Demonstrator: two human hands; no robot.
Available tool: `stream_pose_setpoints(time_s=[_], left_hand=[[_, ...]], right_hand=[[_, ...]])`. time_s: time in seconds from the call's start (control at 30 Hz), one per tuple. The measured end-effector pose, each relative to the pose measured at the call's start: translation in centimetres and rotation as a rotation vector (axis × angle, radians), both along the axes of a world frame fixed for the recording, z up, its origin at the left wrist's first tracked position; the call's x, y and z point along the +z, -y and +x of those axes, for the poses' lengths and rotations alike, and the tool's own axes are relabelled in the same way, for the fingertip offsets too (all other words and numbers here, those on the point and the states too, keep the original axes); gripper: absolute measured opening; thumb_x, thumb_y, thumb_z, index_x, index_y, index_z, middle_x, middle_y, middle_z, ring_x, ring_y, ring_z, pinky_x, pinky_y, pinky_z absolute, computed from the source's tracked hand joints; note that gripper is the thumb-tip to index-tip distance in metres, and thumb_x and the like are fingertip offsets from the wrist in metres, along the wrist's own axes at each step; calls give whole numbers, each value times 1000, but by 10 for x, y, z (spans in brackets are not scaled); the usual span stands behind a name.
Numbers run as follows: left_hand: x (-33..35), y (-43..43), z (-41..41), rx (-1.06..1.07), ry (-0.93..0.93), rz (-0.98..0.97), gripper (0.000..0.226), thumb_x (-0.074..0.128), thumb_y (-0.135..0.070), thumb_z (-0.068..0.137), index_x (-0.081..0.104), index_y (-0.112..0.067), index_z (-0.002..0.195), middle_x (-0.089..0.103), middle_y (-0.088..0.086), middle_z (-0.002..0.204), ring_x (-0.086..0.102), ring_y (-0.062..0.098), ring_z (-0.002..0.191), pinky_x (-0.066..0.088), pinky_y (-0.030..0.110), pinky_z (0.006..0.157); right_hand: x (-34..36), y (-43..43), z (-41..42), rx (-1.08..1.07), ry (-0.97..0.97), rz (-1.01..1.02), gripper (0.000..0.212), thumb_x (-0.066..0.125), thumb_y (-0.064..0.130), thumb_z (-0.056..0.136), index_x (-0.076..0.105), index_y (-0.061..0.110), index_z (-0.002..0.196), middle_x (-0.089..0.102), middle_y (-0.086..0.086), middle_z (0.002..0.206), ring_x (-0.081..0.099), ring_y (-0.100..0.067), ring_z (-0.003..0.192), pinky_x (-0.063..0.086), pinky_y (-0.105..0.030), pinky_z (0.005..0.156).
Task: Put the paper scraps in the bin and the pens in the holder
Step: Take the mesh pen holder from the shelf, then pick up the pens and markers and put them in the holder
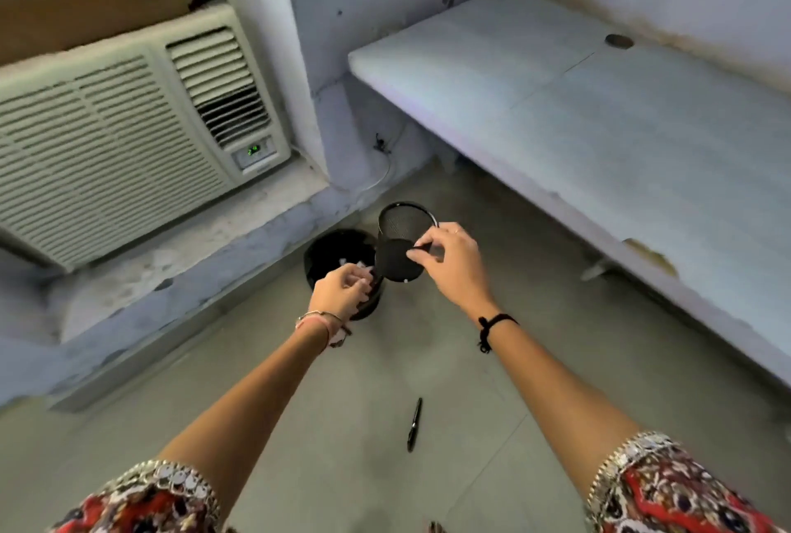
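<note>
Above floor (342,404), near wall corner: right hand (449,263) gripping black mesh holder (400,245), fingers closed on rim and side, holder tilted with base toward camera. Left hand (342,290) curled at holder's lower edge, over black bin (329,252); contents of grip not discernible. White paper scraps (353,263) visible inside bin. One black pen (414,425) lying on floor, well apart from bin, nearer camera. Pale bench (599,104) at right.
</note>
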State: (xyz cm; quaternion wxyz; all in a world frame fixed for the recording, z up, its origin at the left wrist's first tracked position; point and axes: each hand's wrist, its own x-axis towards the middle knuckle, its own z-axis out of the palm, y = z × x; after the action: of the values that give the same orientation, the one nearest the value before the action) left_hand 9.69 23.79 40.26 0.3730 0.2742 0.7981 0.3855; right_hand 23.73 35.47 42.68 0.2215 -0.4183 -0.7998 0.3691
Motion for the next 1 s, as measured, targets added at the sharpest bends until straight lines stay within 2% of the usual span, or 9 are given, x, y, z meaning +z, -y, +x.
stream_pose_setpoints(time_s=[0.13,0.27,0.37,0.43,0.53,0.63,0.73,0.8,1.0], left_hand=[[-79,68,-14,-70,-59,-54,21,54,-8,84,64,-11,103,66,6,88,67,25,86,53,32,74],[-192,117,-24,-34,-22,-89,29,55,-8,85,59,-10,113,68,9,102,66,27,96,53,33,82],[-302,155,-26,-25,39,-137,35,56,-8,86,54,-13,121,67,10,114,64,27,101,53,35,86],[-356,168,-28,-56,65,-162,42,56,-9,88,48,-14,129,63,10,122,63,27,105,50,31,86],[-435,178,-31,-123,91,-184,50,54,-6,89,40,-13,136,56,12,132,60,29,110,43,24,81],[-495,182,-30,-171,100,-194,52,54,-3,89,36,-11,137,51,11,136,55,19,98,41,22,76],[-547,184,-29,-185,56,-169,51,55,-3,89,36,-9,136,51,9,138,56,17,101,43,20,69],[-566,183,-29,-197,18,-152,50,55,-3,88,37,-8,135,51,8,138,57,17,102,43,23,76],[-595,185,-30,-233,-155,-192,33,54,-8,86,55,-10,120,66,11,119,63,27,101,49,30,85]], right_hand=[[-95,68,-28,38,22,-91,11,74,17,77,68,8,80,57,-9,97,50,4,64,36,1,61],[-218,120,-44,36,47,-120,11,73,16,78,68,6,81,53,-4,98,48,4,66,37,0,67],[-337,159,-49,41,85,-186,10,72,15,78,68,7,83,48,1,104,54,-8,76,53,-26,82],[-397,172,-49,37,112,-216,10,72,15,77,69,7,83,47,1,104,58,-19,85,54,-39,86],[-485,187,-52,50,122,-201,11,74,17,75,71,10,83,51,-2,104,60,-23,93,54,-42,88],[-553,198,-55,33,119,-186,11,74,20,75,71,14,84,55,-7,114,61,-24,98,53,-41,89],[-605,203,-55,16,127,-122,13,72,23,78,70,14,88,54,-8,121,60,-24,103,47,-30,90],[-622,204,-53,18,127,-74,15,70,24,80,68,15,91,53,-7,124,58,-22,106,43,-27,85],[-638,202,-28,63,57,72,47,65,22,84,47,23,128,57,-7,123,59,-25,105,50,-35,87]])
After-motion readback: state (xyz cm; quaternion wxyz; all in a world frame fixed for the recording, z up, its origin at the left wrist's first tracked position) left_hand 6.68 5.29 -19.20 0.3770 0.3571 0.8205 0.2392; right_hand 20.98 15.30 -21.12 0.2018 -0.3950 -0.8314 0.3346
